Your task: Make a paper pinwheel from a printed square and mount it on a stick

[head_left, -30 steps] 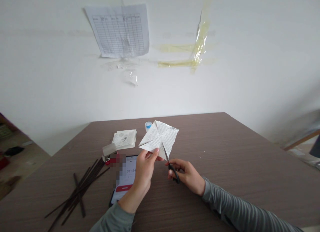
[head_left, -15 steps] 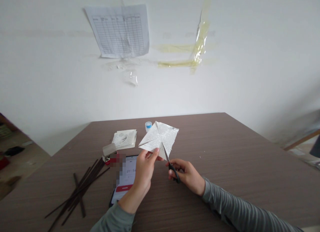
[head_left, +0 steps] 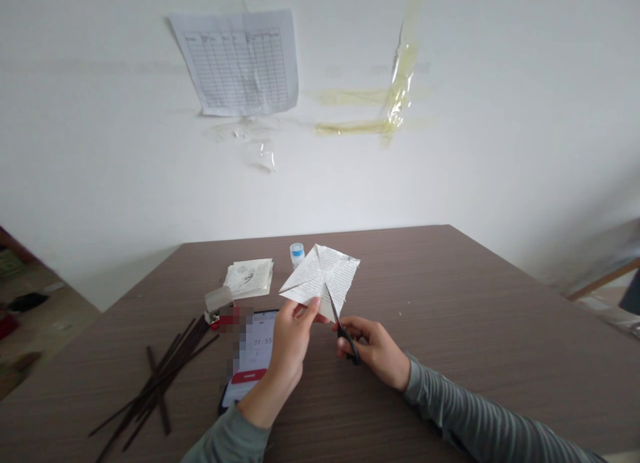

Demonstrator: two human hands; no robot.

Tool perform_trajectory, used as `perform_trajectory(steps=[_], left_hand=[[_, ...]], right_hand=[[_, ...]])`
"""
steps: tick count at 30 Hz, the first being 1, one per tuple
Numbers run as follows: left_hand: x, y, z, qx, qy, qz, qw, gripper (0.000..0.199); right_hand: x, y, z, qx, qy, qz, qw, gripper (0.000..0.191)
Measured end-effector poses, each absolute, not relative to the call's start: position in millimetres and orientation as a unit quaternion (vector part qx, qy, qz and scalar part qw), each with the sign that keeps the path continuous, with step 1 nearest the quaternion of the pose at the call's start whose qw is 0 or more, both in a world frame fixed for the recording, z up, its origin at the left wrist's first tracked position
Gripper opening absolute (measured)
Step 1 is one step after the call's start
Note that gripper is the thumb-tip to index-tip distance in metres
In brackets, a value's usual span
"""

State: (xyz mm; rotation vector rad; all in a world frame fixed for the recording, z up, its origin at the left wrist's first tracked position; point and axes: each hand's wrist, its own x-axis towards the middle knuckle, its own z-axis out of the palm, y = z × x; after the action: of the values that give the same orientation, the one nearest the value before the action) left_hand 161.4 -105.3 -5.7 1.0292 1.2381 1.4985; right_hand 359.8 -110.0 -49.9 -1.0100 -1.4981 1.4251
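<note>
Brown wood-grain desk [head_left: 450,310], lower centre of frame: left hand [head_left: 289,353] pinches folded printed paper [head_left: 320,276], long axis rising rightward; right hand [head_left: 374,348] grips black scissors [head_left: 343,333], blades pointing upward at its lower edge.

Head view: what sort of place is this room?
Probably a plain workroom or craft space: a ruled form is stuck to the bare wall, dark sticks lie on the brown table, and scissors and a folded printed sheet are in hand.

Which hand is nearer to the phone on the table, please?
Left: the left hand, holding folded paper, is just right of the phone, wrist over its edge; the right hand is farther right, holding scissors.
</note>
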Motion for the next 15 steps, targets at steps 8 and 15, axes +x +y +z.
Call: perform_trajectory(steps=[8, 15], left_hand=[[163.3, -104.6, -4.3, 0.413, 0.495, 0.612, 0.458, 0.051], [162.9, -106.6, -2.6, 0.418, 0.499, 0.609, 0.454, 0.054]], right_hand=[[359.1, -112.9, -42.1, -0.415, -0.587, 0.57, 0.398, 0.068], [359.2, -111.5, -45.3, -0.417, -0.593, 0.561, 0.4, 0.075]])
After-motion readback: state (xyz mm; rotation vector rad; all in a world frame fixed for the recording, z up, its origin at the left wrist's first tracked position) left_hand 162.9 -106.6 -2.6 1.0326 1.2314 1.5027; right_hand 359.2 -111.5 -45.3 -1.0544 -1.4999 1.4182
